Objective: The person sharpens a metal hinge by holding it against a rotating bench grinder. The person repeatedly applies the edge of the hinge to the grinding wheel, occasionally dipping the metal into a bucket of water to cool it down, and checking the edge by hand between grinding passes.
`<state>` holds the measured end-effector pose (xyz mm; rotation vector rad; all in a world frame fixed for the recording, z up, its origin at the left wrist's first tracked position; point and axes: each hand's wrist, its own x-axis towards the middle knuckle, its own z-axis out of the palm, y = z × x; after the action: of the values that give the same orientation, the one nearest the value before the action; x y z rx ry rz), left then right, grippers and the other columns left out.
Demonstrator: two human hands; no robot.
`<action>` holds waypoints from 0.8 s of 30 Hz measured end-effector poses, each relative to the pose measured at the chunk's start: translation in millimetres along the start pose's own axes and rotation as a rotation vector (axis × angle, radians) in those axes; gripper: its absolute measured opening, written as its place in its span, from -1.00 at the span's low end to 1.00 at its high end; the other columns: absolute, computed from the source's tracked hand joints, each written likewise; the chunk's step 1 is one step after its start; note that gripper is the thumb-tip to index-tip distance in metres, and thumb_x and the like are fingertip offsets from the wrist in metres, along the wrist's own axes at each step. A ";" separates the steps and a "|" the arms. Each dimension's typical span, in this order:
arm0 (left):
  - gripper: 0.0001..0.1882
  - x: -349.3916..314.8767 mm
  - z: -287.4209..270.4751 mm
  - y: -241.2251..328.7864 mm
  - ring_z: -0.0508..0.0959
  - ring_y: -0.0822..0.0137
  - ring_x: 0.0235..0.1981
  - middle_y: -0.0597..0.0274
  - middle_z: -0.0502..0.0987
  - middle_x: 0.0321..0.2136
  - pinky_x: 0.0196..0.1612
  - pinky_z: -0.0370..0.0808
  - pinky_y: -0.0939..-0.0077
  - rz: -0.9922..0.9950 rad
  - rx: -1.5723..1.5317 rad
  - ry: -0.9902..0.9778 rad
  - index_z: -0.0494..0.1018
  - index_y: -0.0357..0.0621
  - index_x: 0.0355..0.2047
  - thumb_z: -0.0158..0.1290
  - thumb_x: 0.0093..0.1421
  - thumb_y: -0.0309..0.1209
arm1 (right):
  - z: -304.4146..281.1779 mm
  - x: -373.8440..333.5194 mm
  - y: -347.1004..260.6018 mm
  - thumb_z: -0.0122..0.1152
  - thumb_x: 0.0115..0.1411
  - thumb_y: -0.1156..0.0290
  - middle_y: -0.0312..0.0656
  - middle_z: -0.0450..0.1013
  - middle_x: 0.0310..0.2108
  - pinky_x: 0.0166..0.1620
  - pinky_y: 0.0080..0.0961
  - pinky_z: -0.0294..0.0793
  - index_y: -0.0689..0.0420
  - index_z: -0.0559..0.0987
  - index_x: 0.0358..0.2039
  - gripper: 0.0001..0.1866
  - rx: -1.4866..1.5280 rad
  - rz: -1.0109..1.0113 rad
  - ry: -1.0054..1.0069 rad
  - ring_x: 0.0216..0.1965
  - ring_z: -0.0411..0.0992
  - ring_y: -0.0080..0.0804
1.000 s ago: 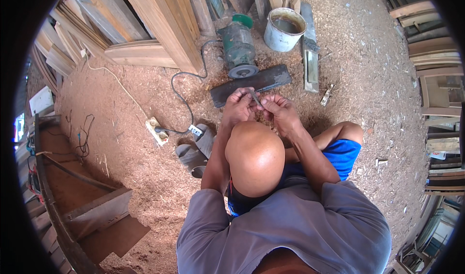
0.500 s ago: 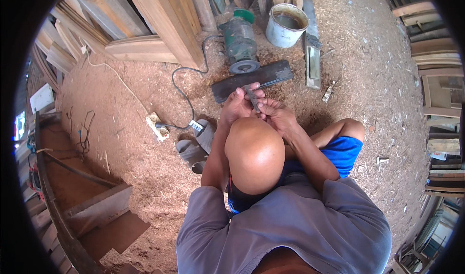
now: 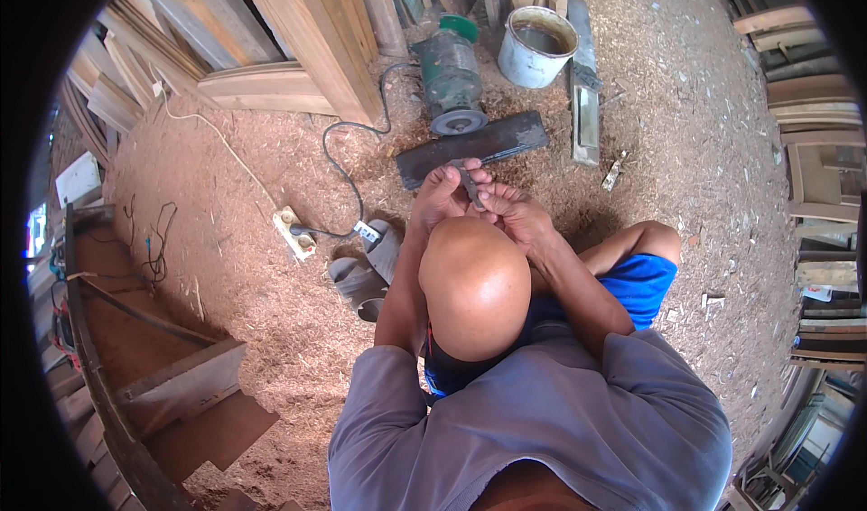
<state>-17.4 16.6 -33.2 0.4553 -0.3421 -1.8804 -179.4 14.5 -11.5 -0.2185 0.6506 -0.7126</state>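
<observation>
Just beyond my raised knee, both hands meet around a small, flat, dark grey strip [image 3: 470,188]. It looks like a metal blade, but its exact kind is too small to make out. My left hand [image 3: 439,195] is closed on the strip's far part, with fingertips showing beyond it. From the right, my right hand [image 3: 513,209] pinches the near end between thumb and fingers. Right past the fingertips lies a long dark block [image 3: 515,137] with a wet-looking top, on the ground. Behind it stands a green motor [image 3: 450,73] with a grey disc at its near end.
A whitish bucket [image 3: 533,64] of murky liquid stands right of the motor, beside a narrow board [image 3: 585,127]. A black cable runs to a power strip [image 3: 294,232] at left, near grey sandals [image 3: 357,281]. Timber [image 3: 307,32] leans behind; a wooden trough-like frame [image 3: 181,376] lies lower left.
Both hands keep their hold on the strip, with only a slight shift of the fingers. The surroundings sit a touch differently in the picture.
</observation>
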 end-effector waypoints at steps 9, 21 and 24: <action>-0.53 0.5 7.4 1.2 0.55 0.24 -0.23 0.04 0.44 0.02 -0.22 0.57 0.36 -0.082 0.118 -0.178 0.43 -0.23 -0.05 0.19 0.12 -0.20 | 3.6 5.5 0.8 0.15 0.22 0.49 -0.33 0.45 -0.53 -0.57 -0.73 0.39 0.15 0.52 -0.29 -0.95 -0.058 -0.042 0.056 -0.62 0.34 -0.64; -0.69 -7.0 4.6 0.7 0.55 0.32 -0.24 0.08 0.45 0.03 -0.27 0.55 0.42 -0.088 0.094 -0.079 0.51 -0.20 -0.17 0.20 0.12 -0.32 | 15.1 -0.7 -0.7 0.13 0.22 0.51 -0.30 0.47 -0.52 -0.58 -0.74 0.38 0.14 0.53 -0.28 -0.94 -0.012 -0.029 0.066 -0.63 0.36 -0.63; -0.67 -4.7 -0.4 -0.9 0.56 0.30 -0.22 0.08 0.44 0.03 -0.25 0.57 0.42 -0.066 0.106 -0.116 0.51 -0.21 -0.17 0.20 0.11 -0.30 | 15.1 -0.6 -0.3 0.14 0.22 0.50 -0.30 0.47 -0.51 -0.59 -0.74 0.38 0.14 0.52 -0.28 -0.94 -0.002 -0.029 0.059 -0.63 0.37 -0.62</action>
<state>-16.5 21.3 -33.2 0.4341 -0.5110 -1.9643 -170.5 14.2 0.7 -0.2095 0.7059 -0.7489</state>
